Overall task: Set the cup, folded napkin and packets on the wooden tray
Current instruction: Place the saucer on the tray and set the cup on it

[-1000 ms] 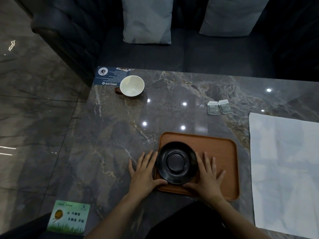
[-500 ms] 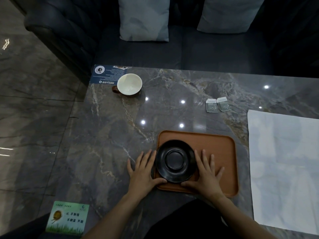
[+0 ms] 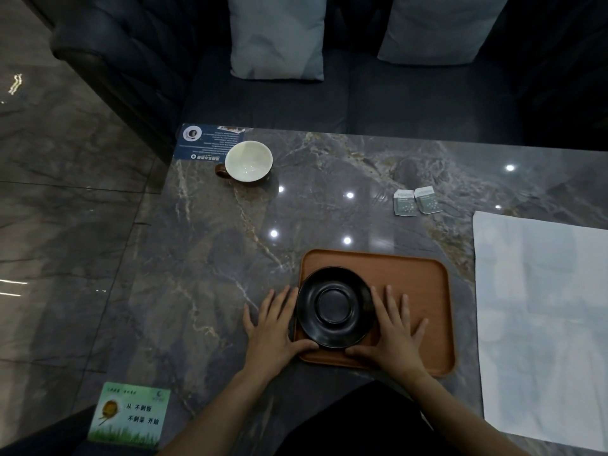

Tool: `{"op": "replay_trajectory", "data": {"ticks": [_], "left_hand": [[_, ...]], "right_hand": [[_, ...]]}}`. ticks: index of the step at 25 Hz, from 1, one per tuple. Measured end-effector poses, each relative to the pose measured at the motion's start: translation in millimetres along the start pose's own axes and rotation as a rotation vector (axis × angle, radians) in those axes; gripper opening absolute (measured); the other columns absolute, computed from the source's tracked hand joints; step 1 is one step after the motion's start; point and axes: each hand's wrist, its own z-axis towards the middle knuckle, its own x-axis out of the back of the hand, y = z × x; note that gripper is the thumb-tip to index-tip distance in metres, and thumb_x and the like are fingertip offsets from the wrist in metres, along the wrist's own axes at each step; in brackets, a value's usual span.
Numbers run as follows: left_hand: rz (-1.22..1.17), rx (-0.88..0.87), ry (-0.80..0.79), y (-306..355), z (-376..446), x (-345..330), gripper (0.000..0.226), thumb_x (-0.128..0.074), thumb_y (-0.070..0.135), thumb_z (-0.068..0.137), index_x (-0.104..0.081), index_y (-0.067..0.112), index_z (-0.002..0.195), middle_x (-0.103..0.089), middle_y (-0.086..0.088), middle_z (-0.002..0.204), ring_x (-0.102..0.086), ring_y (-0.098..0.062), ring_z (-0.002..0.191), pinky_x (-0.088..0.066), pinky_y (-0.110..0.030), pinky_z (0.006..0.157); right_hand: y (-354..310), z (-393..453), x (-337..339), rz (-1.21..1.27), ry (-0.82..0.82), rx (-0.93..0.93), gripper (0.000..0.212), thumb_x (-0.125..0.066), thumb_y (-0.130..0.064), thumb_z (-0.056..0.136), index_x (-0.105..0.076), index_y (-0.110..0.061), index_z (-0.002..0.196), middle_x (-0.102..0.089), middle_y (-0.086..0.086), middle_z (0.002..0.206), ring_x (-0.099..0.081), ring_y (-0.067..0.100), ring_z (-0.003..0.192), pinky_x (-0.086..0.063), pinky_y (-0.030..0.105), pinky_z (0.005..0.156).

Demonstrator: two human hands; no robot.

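A wooden tray (image 3: 414, 281) lies near the table's front edge with a black saucer (image 3: 335, 307) on its left part. My left hand (image 3: 273, 327) rests flat on the table against the saucer's left side, thumb touching its front rim. My right hand (image 3: 394, 330) lies flat on the tray against the saucer's right side. Both hands have spread fingers and grip nothing. A white cup (image 3: 248, 161) with a brown handle stands at the far left. Two small packets (image 3: 417, 201) lie side by side beyond the tray. A white napkin (image 3: 543, 317) lies spread flat at the right.
The marble table (image 3: 204, 264) carries a blue card (image 3: 207, 139) behind the cup and a green card (image 3: 130, 414) at the near left corner. A dark sofa (image 3: 329, 93) with two pale cushions stands beyond the far edge. Glossy floor lies to the left.
My hands and the saucer stay where they were on the tray. Only the camera view has shifted slightly.
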Motion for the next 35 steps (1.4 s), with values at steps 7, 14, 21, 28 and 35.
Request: {"op": "replay_trajectory", "data": {"ticks": [7,14,21,28,35], "left_hand": [[-0.013,0.001,-0.016,1,1,2,0.111,-0.043,0.091,0.058,0.005,0.046,0.149,-0.006,0.018,0.161,0.007,-0.006,0.146,0.012,-0.059,0.111],[-0.115,-0.035,-0.092,-17,17,30,0.106,-0.061,0.08,0.056,-0.023,0.043,0.148,-0.029,0.018,0.153,-0.02,-0.01,0.142,-0.007,-0.053,0.117],[-0.439,0.075,-0.063,-72,76,100,0.02,-0.075,0.027,0.082,-0.071,0.019,0.1,-0.073,0.0,0.099,-0.065,-0.009,0.088,-0.052,-0.031,0.089],[-0.48,0.218,0.062,-128,155,177,0.017,-0.071,0.008,0.082,-0.069,0.01,0.099,-0.073,-0.01,0.094,-0.064,-0.018,0.084,-0.049,-0.03,0.079],[-0.485,0.2,0.14,-141,226,216,0.03,-0.074,0.019,0.079,-0.058,0.023,0.104,-0.068,-0.005,0.097,-0.065,-0.019,0.086,-0.051,-0.034,0.083]], "right_hand": [[2,0,-3,-0.022,0.023,0.007,0.131,-0.062,-0.085,0.048,0.025,-0.054,0.141,0.027,-0.017,0.158,0.031,0.02,0.143,0.009,0.071,0.108],[-1,3,21,0.01,0.252,0.132,0.089,-0.04,-0.081,0.077,-0.025,-0.034,0.15,-0.027,-0.004,0.158,-0.018,0.027,0.146,-0.02,0.056,0.115],[-43,70,82,-0.13,0.313,0.283,0.04,-0.056,-0.047,0.092,-0.067,-0.018,0.118,-0.065,0.005,0.124,-0.05,0.029,0.124,-0.04,0.045,0.103],[-124,153,125,-0.106,0.167,0.34,0.059,-0.063,-0.057,0.083,-0.054,-0.027,0.133,-0.063,0.006,0.126,-0.049,0.03,0.122,-0.043,0.044,0.099],[-201,225,130,-0.076,0.026,0.371,0.089,-0.075,-0.06,0.069,-0.033,-0.035,0.144,-0.055,0.001,0.138,-0.044,0.027,0.129,-0.042,0.049,0.103]]}}
